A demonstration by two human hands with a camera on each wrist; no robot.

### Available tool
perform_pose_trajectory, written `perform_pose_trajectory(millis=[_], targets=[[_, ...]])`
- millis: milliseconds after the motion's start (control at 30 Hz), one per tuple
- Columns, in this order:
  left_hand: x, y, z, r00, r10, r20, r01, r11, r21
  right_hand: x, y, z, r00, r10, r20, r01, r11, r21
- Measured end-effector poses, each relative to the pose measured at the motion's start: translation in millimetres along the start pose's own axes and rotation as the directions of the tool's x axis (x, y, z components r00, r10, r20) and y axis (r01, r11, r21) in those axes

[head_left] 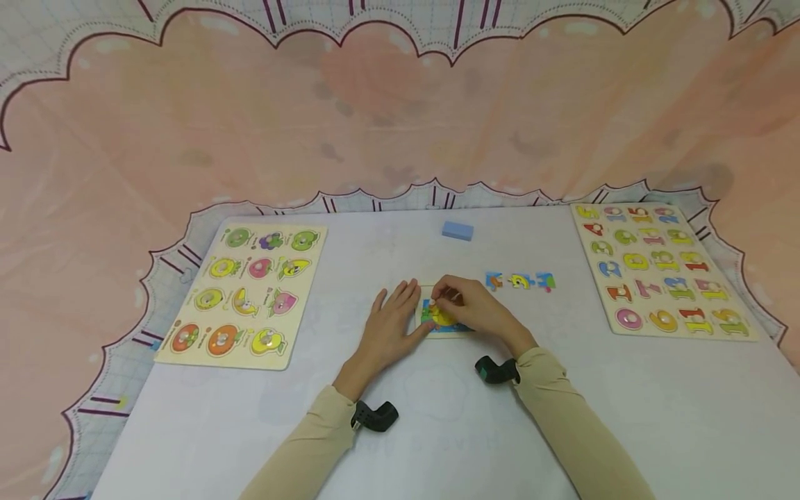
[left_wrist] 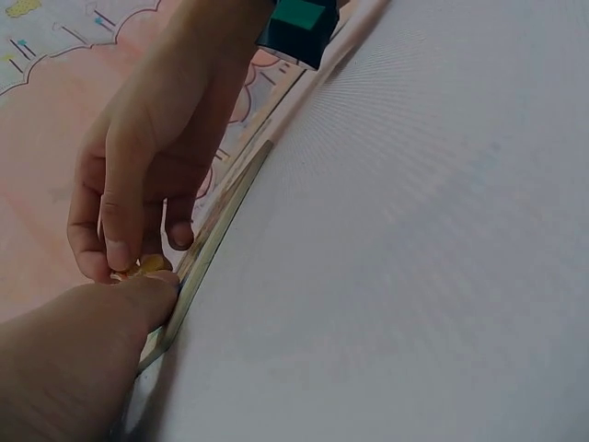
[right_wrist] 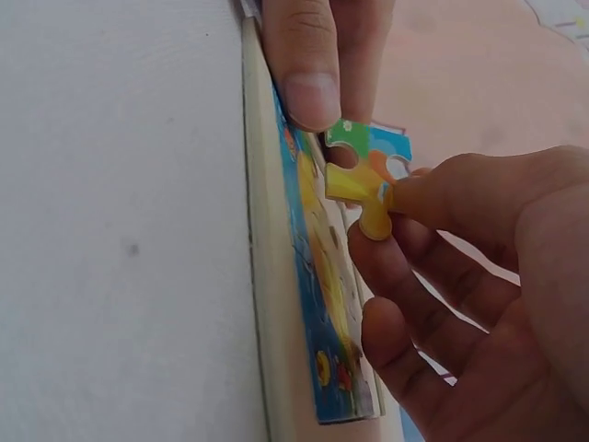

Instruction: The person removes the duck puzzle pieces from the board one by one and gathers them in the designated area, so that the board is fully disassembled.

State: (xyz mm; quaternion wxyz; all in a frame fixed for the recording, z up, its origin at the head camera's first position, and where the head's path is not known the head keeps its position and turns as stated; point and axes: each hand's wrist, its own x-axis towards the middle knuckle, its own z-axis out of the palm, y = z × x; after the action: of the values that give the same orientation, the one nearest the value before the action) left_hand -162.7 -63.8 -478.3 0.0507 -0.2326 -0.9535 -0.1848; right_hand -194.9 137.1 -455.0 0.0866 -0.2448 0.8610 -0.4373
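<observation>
A small jigsaw board [head_left: 446,336] with a pale frame and a bright blue, green and yellow picture lies between the hands. My right hand [head_left: 480,309] holds a jigsaw piece [right_wrist: 352,182] above the board, pinched between thumb and fingers. It is yellow, green, blue and orange, and looks tilted in the right wrist view. My left hand [head_left: 390,328] lies along the board's left side with its fingers extended. Its thumb [right_wrist: 311,92] rests at the board's edge. Both hands cover part of the picture in the head view.
Three loose jigsaw pieces [head_left: 520,281] lie in a row right of the board. A blue block [head_left: 457,230] sits farther back. A fruit puzzle board [head_left: 275,357] is on the left, a number puzzle board [head_left: 662,332] on the right. The white table [head_left: 425,444] meets a patterned cloth behind.
</observation>
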Motion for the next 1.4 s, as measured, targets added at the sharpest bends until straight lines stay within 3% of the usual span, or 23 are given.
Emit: perform_pose_trajectory(millis=[467,1400], targets=[[-1.9,0.0,1.9,1.000,-0.001,-0.024,0.000,1.000,-0.008,-4.6,6.8,-16.2,0.999,0.043,-0.002,-0.043,0.999,0.003],[-1.3,0.3,0.7,1.000,-0.007,-0.013,0.006,1.000,-0.019,-22.9,26.1,-58.7,0.991,0.132,-0.003,-0.132,0.990,-0.046]])
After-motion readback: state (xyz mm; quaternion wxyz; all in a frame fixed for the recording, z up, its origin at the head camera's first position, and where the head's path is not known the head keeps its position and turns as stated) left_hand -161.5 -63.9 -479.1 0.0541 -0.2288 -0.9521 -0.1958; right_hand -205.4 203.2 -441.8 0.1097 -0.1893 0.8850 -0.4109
